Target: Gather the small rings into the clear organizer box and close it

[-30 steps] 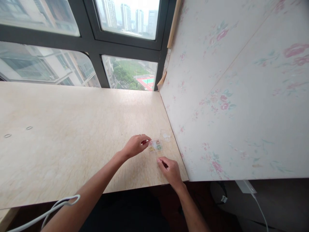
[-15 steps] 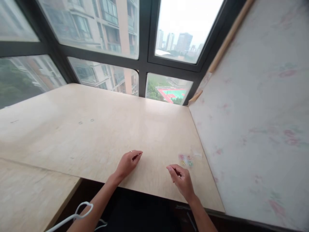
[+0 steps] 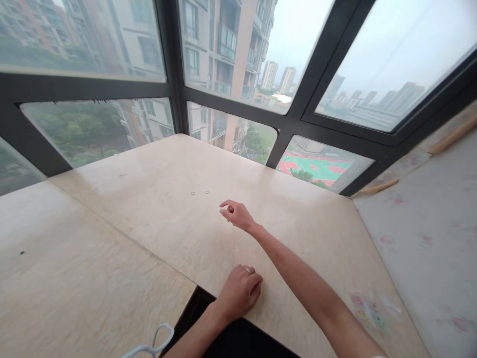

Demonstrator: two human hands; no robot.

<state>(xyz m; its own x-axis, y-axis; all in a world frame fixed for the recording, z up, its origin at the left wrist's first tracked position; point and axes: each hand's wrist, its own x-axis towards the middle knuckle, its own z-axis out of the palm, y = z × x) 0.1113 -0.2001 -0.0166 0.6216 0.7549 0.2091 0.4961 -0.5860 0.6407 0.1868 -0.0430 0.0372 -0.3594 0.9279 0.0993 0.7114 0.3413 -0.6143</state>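
My right hand (image 3: 237, 214) reaches out over the tabletop, thumb and forefinger apart with nothing seen between them, other fingers curled. Just beyond its fingertips two small thin rings lie flat on the table, a nearer-to-hand ring (image 3: 207, 192) and a left ring (image 3: 193, 193). My left hand (image 3: 240, 293) rests on the table's front edge, fingers curled inward. A ring band (image 3: 248, 271) is on one of its fingers. What that hand holds, if anything, is hidden. Clear bags with small coloured pieces (image 3: 368, 308) lie at the right, beside my right forearm.
The pale tabletop (image 3: 160, 209) has a seam and a cut-out corner at its front. A white cable loop (image 3: 162, 335) hangs at the lower left. A thin sliver (image 3: 122, 175) and a dark speck (image 3: 22, 252) lie further left. Windows and a patterned wall (image 3: 421, 238) border the table.
The view has turned left. My right hand has moved from near the bags forward and left toward the two rings, its thumb and forefinger parting. My left hand is now nearer the table edge.
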